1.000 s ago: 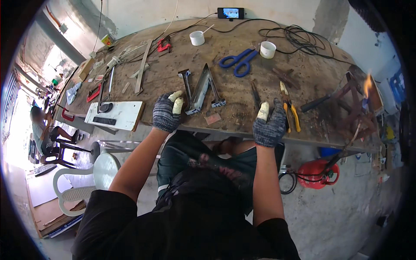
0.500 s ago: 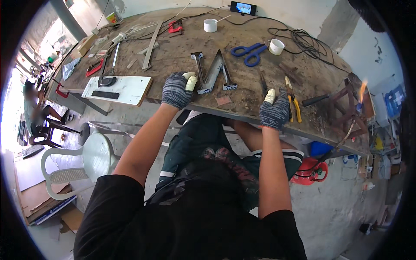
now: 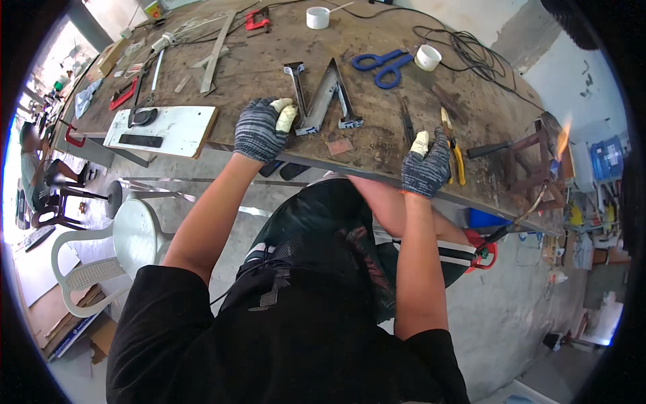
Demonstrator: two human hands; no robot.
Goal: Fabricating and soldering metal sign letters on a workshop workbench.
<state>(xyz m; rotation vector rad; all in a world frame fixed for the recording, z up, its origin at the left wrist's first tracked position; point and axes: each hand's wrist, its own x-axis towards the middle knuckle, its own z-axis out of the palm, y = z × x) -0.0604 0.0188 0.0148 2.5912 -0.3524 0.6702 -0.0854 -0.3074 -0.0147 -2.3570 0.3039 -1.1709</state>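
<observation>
My left hand (image 3: pixel 262 129), in a striped glove with pale wrapping on thumb and finger, rests loosely curled at the workbench's front edge (image 3: pixel 367 168). Beside it stands an angled metal channel assembly (image 3: pixel 321 101). My right hand (image 3: pixel 425 167), gloved and wrapped alike, lies with fingers loosely extended, holding nothing visible, near yellow-handled pliers (image 3: pixel 455 153) and a dark slim tool (image 3: pixel 406 120). A small reddish flat piece (image 3: pixel 340 147) lies between the hands. Blue-handled scissors (image 3: pixel 382 67) and white cups (image 3: pixel 317 20) (image 3: pixel 428 58) sit farther back.
A lit torch (image 3: pixel 558 161) burns at right by a rusty frame (image 3: pixel 521 168), above a red gas cylinder (image 3: pixel 488 258). Coiled cable (image 3: pixel 464 50), clamps (image 3: pixel 258 19) and a white board (image 3: pixel 161 130) are on the bench. A plastic chair (image 3: pixel 131 236) and seated person (image 3: pixel 33 175) are leftward.
The camera view has shifted, bringing more of the right side in. My legs have moved, with more bare thigh showing beside the bench. Both hands stay at the edge.
</observation>
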